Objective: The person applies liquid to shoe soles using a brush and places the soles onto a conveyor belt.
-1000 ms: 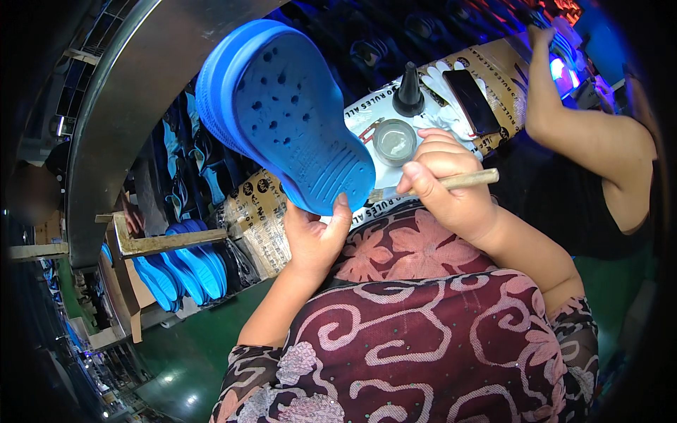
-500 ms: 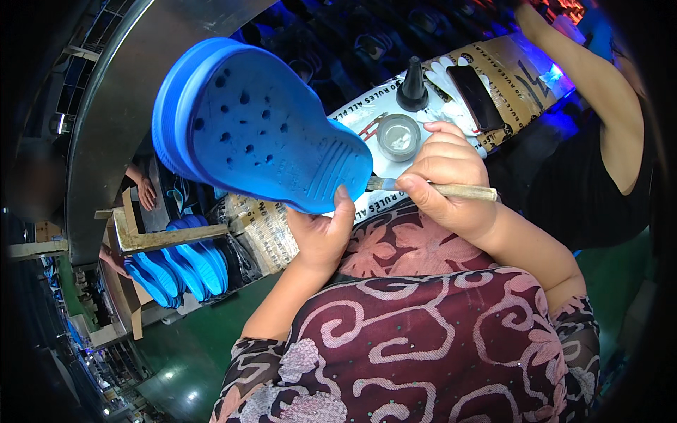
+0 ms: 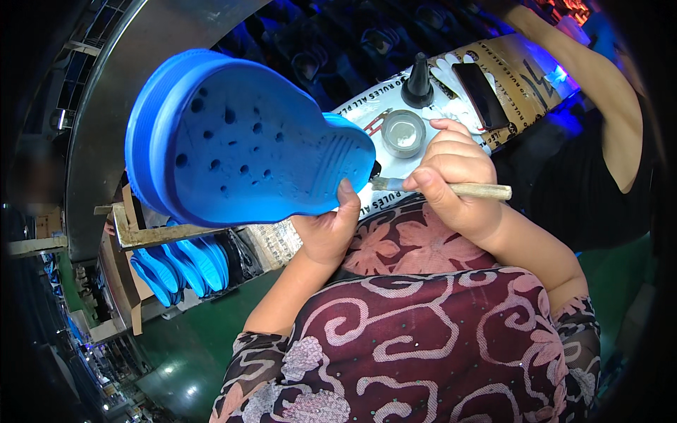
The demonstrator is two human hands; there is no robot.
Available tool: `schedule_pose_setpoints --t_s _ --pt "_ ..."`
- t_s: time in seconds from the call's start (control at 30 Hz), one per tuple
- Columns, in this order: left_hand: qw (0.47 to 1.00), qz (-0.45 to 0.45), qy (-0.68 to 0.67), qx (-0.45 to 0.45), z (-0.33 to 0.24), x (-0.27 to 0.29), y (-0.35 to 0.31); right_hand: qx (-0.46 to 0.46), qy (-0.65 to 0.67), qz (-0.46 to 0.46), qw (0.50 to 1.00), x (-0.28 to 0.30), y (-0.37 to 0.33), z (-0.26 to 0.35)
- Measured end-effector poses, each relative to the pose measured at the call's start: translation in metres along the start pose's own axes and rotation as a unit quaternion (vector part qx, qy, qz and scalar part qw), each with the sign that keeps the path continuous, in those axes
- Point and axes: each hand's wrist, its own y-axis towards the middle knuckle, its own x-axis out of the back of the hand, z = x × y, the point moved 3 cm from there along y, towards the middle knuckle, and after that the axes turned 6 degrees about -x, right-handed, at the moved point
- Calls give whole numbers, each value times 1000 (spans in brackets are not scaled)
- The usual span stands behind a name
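Left hand (image 3: 328, 229) closed on the heel edge of blue foam clog (image 3: 243, 137), held raised, sole up. Right hand (image 3: 451, 176) clenched round glue brush (image 3: 451, 188), bristles beside heel. Clog judged light, flexible; grip at rim

The person wears a dark maroon garment (image 3: 423, 338) with pale pink swirls and flowers; its short sheer sleeves (image 3: 247, 352) end above bare forearms and bare hands.
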Motion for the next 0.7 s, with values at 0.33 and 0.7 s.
schedule_pose_setpoints --t_s 0.33,0.7 --pt "989 74 126 -24 -10 -3 2 7 -35 -18 999 0 0 1" --pt "996 52 33 64 -49 2 48 -99 65 -128 985 49 -7 -23"
